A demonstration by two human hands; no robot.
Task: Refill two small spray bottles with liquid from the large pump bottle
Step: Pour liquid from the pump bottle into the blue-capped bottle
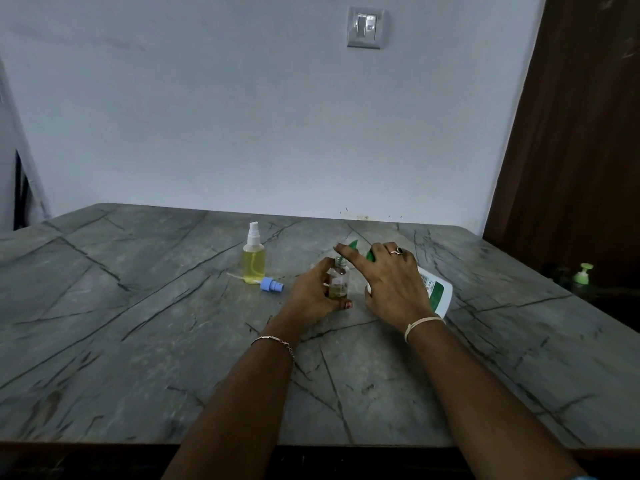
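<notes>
My left hand (311, 296) grips a small clear bottle (338, 280) that stands uncapped on the table, a little yellowish liquid at its bottom. My right hand (391, 278) lies over the large white pump bottle (437, 293), which leans with its green pump head (355, 245) close to the small bottle's open neck. The index finger is stretched out over the pump. A second small spray bottle (254, 258), white sprayer on, stands upright to the left, filled with yellow liquid. A loose blue sprayer cap (272, 284) with its tube lies beside it.
The grey marbled table (138, 341) runs to a white wall at the back. A brown door stands at the right. A small green pump top (583, 273) shows beyond the table's right edge. A light switch (366, 27) is on the wall.
</notes>
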